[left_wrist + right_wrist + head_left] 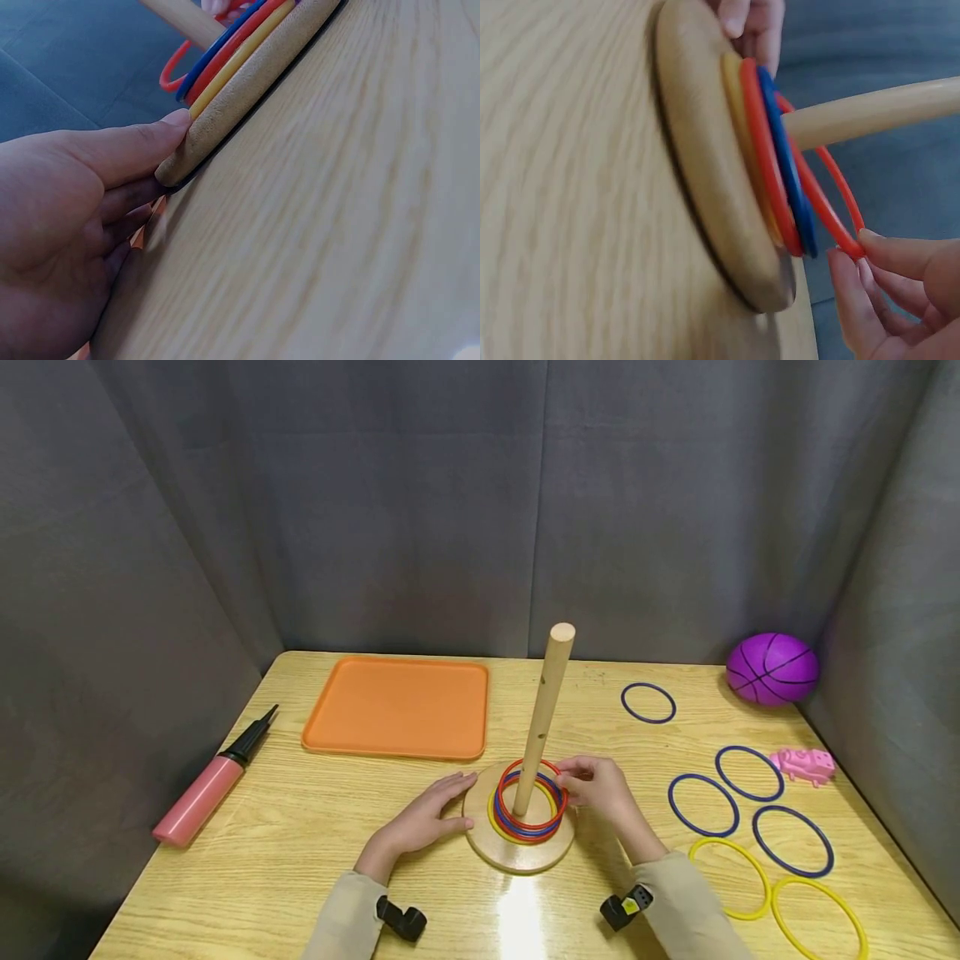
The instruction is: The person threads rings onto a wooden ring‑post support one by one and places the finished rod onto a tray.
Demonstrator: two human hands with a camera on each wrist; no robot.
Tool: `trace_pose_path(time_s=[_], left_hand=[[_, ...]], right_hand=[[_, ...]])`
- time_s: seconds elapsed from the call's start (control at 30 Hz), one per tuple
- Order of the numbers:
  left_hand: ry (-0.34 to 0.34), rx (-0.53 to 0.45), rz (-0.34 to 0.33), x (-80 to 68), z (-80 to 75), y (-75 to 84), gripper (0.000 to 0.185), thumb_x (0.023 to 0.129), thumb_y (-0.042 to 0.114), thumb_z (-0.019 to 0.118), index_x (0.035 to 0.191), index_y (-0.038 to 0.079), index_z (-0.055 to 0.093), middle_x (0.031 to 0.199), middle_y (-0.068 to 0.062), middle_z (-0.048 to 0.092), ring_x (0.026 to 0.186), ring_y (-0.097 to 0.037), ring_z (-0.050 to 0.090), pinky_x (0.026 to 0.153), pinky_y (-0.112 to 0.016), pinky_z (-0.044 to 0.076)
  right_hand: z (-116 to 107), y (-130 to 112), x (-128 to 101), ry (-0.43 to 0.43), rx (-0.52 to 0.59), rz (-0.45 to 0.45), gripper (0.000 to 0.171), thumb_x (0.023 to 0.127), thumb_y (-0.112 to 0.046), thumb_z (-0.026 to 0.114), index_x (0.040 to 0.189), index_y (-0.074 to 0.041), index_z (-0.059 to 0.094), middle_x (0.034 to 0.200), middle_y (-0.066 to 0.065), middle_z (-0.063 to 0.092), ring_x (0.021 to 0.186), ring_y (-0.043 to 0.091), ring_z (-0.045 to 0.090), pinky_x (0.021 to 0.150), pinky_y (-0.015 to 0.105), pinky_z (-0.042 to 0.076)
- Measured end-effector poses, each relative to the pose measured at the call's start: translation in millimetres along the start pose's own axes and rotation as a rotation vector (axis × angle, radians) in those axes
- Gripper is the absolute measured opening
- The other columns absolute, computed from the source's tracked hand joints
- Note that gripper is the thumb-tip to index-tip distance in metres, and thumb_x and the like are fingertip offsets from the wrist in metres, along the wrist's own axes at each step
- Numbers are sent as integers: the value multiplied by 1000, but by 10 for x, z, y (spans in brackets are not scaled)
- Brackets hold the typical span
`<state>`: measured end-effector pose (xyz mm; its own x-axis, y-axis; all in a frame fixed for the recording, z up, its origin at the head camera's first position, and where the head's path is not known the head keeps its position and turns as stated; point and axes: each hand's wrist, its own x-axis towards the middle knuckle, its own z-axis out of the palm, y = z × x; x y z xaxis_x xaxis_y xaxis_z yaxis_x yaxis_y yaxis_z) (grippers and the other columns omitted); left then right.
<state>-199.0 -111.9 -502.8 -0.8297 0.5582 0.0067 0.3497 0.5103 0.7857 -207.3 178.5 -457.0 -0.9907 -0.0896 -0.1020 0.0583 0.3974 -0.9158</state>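
Both my hands are near me: right hand (600,789) pinches the thin red plastic ring (821,199) on the wooden peg; it feels light, bendy. Left hand (423,818), fingers straight, steadies the round wooden base (247,86).

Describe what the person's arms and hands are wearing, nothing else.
Both hands, left hand and right hand, are bare, without gloves or rings visible. Each arm has a long beige sleeve. A small black camera mount sits at each wrist; the right one shows a yellow mark.
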Motion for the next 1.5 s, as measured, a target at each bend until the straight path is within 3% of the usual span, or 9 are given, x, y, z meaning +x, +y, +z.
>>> trace_pose_path(time_s=[0.27, 0.4, 0.53, 0.83, 0.93, 1.13, 1.5], left_hand=[[6, 1, -2, -8, -2, -4, 68, 93, 28, 65, 151, 8, 35, 158, -11, 32, 149, -35, 20, 118, -59, 20], [6, 4, 6, -6, 0, -3, 68, 93, 28, 65, 151, 8, 36, 157, -11, 33, 149, -35, 20, 119, -58, 20], [3, 3, 6, -1, 6, -8, 68, 93, 29, 65, 151, 8, 35, 158, -11, 33, 149, -35, 20, 119, -59, 20], [-1, 2, 5, 10, 20, -24, 69, 93, 31, 64, 151, 10, 34, 158, -10, 32, 149, -35, 20, 118, -59, 20], [0, 1, 4, 6, 19, -23, 68, 93, 30, 65, 151, 10, 35, 158, -11, 32, 149, -35, 20, 118, -60, 20], [-2, 9, 5, -11, -5, -25, 68, 93, 30, 64, 151, 9, 35, 158, -11, 32, 149, -36, 20, 118, -60, 20], [-8, 9, 18, -11, -13, -14, 69, 94, 30, 64, 151, 8, 34, 158, -12, 32, 149, -36, 20, 118, -60, 20]], right_hand=[[26, 29, 44, 16, -166, -10, 15, 88, -4, 68, 101, 5, 71, 86, 14, 71, 71, 9, 64, 60, 27, 59], [-9, 43, 69, -17, -183, -4, 16, 89, -5, 68, 102, 5, 71, 87, 15, 71, 70, 9, 63, 60, 27, 59], [-135, 57, 145, 22, -205, -22, 21, 91, -8, 66, 106, 6, 70, 91, 19, 71, 71, 15, 66, 61, 28, 59], [-575, 86, 417, 239, -235, -45, 32, 95, -14, 63, 121, 5, 64, 109, 23, 67, 93, 23, 67, 72, 26, 60], [-691, 134, 513, 299, -264, -63, 35, 95, -14, 63, 124, 6, 61, 113, 24, 65, 101, 31, 66, 81, 31, 57], [-918, 309, 724, 310, -279, -29, 50, 96, -16, 61, 137, 8, 46, 133, 29, 54, 124, 42, 52, 104, 50, 44], [-1215, 593, 990, 330, -324, 123, 69, 95, -22, 62, 146, 11, 29, 145, 34, 37, 135, 46, 36, 113, 53, 33]])
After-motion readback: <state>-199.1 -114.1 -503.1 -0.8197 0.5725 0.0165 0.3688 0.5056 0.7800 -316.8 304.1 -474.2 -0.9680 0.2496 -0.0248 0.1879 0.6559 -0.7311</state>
